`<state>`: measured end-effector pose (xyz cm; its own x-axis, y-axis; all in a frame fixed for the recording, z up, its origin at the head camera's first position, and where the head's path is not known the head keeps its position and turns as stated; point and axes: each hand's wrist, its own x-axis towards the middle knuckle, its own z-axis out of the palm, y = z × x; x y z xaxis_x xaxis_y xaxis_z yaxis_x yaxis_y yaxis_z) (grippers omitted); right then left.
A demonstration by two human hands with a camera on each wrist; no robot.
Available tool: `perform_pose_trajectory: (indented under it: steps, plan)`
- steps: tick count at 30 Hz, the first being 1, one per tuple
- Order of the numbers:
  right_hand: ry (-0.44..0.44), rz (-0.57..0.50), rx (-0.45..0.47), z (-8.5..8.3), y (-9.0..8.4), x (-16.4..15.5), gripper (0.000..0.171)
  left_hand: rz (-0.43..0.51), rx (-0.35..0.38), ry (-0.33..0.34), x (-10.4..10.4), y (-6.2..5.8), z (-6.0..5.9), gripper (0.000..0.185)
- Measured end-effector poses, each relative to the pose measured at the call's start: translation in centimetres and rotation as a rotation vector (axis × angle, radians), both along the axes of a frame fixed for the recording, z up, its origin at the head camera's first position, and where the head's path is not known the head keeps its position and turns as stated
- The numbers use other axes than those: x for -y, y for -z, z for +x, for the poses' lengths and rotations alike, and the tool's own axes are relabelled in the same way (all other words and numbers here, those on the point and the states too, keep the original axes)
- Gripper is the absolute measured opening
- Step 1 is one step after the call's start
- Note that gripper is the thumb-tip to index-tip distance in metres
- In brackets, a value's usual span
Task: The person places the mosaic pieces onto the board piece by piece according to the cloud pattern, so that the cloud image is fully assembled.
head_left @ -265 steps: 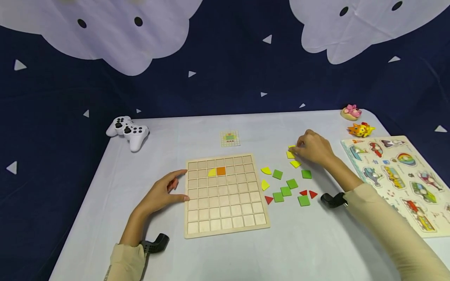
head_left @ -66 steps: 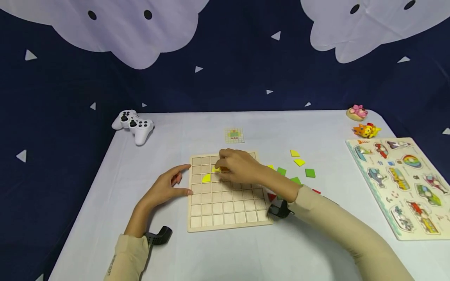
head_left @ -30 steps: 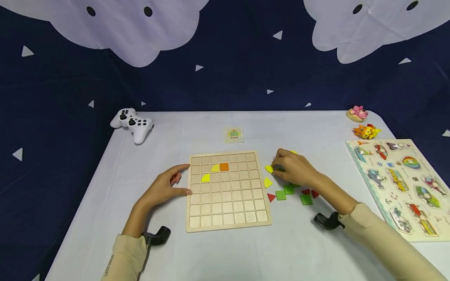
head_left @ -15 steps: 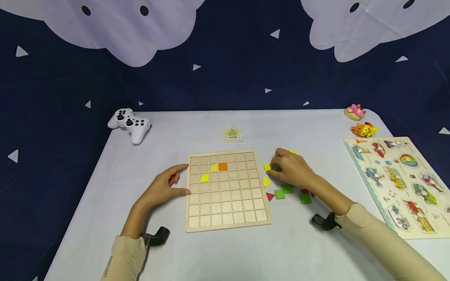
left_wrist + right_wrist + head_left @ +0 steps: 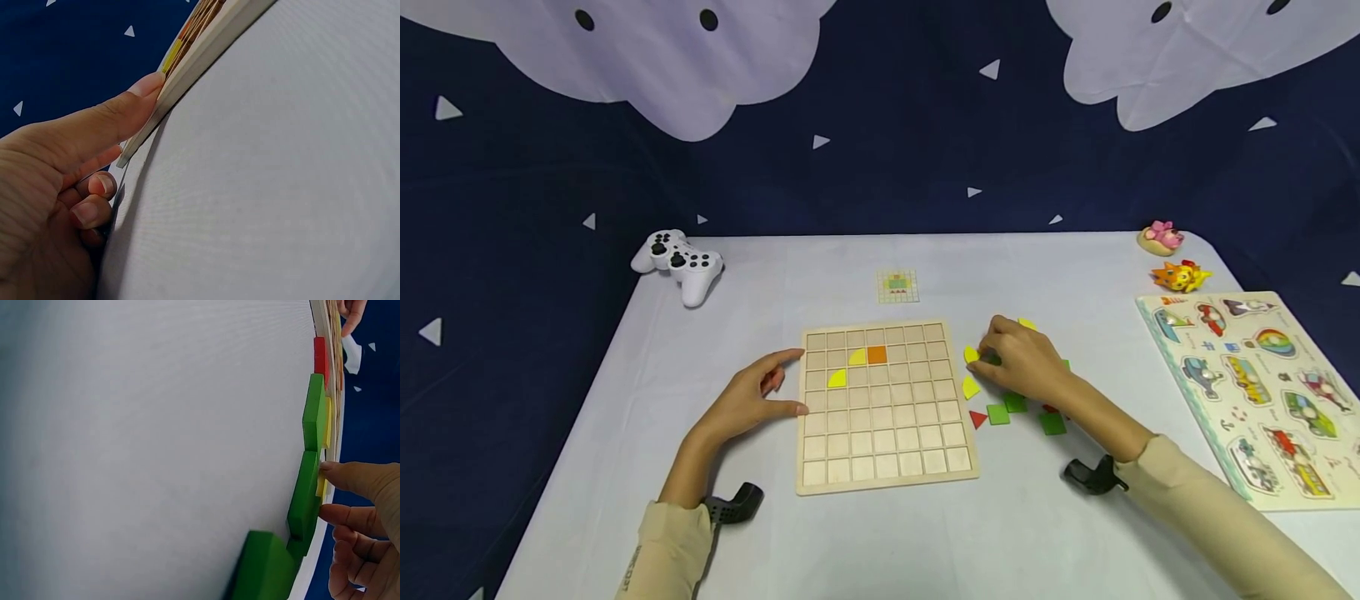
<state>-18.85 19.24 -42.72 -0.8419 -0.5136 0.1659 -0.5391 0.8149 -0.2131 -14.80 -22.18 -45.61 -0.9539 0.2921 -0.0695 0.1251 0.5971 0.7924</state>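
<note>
My left hand rests its thumb and forefinger against the left edge of a wooden grid board; its other fingers curl beneath. On the board lie an orange square and two yellow quarter-circle tiles, one left of the square and one lower. Right of the board, my right hand pinches another yellow quarter-circle tile flat on the table. In the right wrist view this tile shows between thumb and forefinger. A green square lies partly hidden under the fingers.
Below the right hand lie a yellow tile, a red triangle and several green squares. A small pattern card lies behind the board. A game controller, two toy figures and a picture puzzle stand farther out.
A second yellow quarter-circle has appeared on the board since the first frame. My right hand has gone from the loose tiles to the board, then back right. The left hand stays put.
</note>
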Motion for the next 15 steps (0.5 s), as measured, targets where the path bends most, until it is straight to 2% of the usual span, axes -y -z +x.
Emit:
perform_pose_trajectory:
  steps: [15]
  plan:
    - [0.061, -0.049, 0.008, 0.48, -0.02, 0.57, 0.027, 0.014, 0.012, 0.0, 0.01, 0.0, -0.1, 0.083]
